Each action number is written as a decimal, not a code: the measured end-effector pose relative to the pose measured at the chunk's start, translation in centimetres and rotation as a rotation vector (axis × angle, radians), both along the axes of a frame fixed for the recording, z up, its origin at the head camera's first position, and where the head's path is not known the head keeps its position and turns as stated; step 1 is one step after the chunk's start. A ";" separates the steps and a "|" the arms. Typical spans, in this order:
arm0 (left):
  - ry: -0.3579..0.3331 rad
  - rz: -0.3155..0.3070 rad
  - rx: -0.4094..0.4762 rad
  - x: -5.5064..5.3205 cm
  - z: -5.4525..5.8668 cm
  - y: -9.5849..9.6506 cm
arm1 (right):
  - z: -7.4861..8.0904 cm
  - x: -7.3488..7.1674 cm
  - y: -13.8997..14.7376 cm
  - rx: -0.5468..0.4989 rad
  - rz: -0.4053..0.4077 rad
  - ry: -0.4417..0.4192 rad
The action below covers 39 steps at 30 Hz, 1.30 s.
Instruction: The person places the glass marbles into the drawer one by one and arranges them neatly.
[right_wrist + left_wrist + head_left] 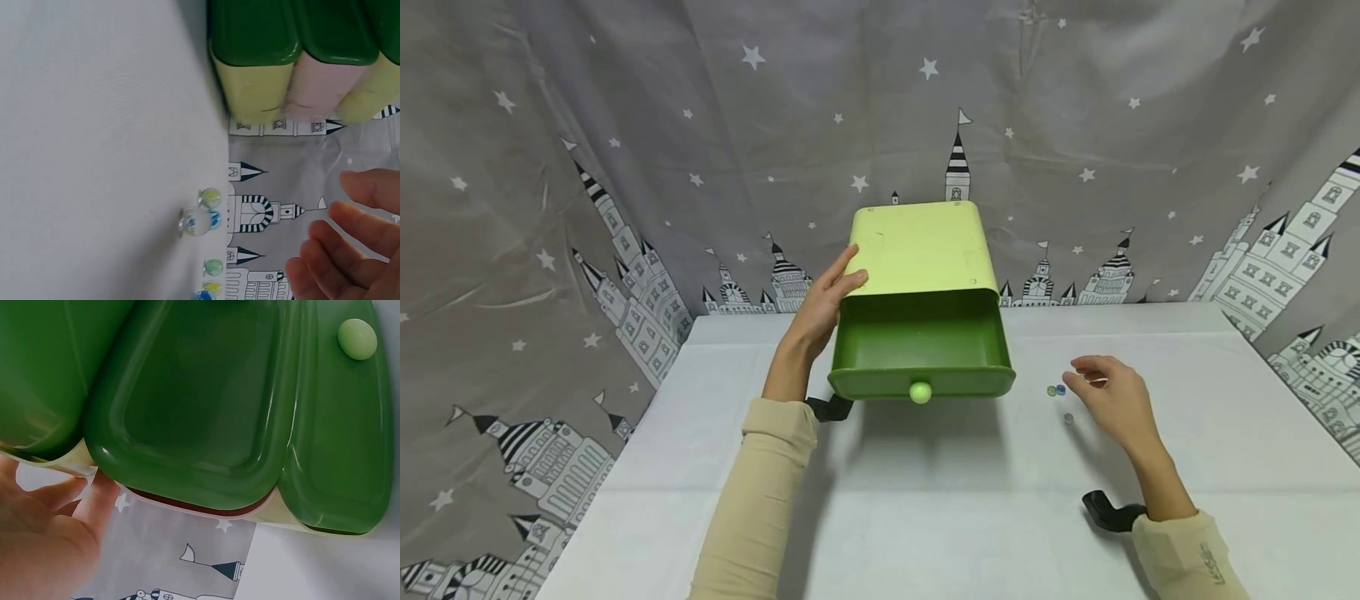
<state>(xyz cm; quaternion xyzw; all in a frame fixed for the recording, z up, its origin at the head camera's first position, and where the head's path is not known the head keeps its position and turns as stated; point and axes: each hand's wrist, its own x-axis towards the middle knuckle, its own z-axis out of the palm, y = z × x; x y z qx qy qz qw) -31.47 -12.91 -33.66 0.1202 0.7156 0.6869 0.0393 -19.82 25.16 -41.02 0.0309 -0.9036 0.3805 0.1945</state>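
Observation:
My left hand (820, 308) rests against the left side of a small drawer chest (921, 246) with a yellow-green top, its thumb and a finger at the upper edge. The top green drawer (925, 385) is pulled out, with a round light green knob (921, 392); its visible floor is bare. In the left wrist view, fingertips touch the chest's side, beside the stacked green drawer fronts (200, 394). My right hand (1112, 400) hovers at the right, loosely bent and holding nothing, just beside glass marbles (1056, 390). Several coloured marbles (213, 267) appear in the right wrist view.
A white cloth covers the table (925, 533). Behind it hangs a grey curtain (887, 100) printed with castles and stars. Black wrist mounts (1112, 512) stick out below both wrists. The chest's sides (253, 90) show yellow and pink tiers.

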 end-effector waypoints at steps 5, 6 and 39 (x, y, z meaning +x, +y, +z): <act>-0.006 0.000 0.023 0.0 -0.1 0.1 | -0.6 -0.1 0.4 0.058 0.022 -0.083; -0.005 0.001 0.024 0.0 0.0 0.1 | -0.7 -0.1 0.4 0.072 0.029 -0.105; -0.023 0.012 -0.001 0.1 0.1 0.0 | -2.5 -0.6 1.5 0.237 0.177 -0.385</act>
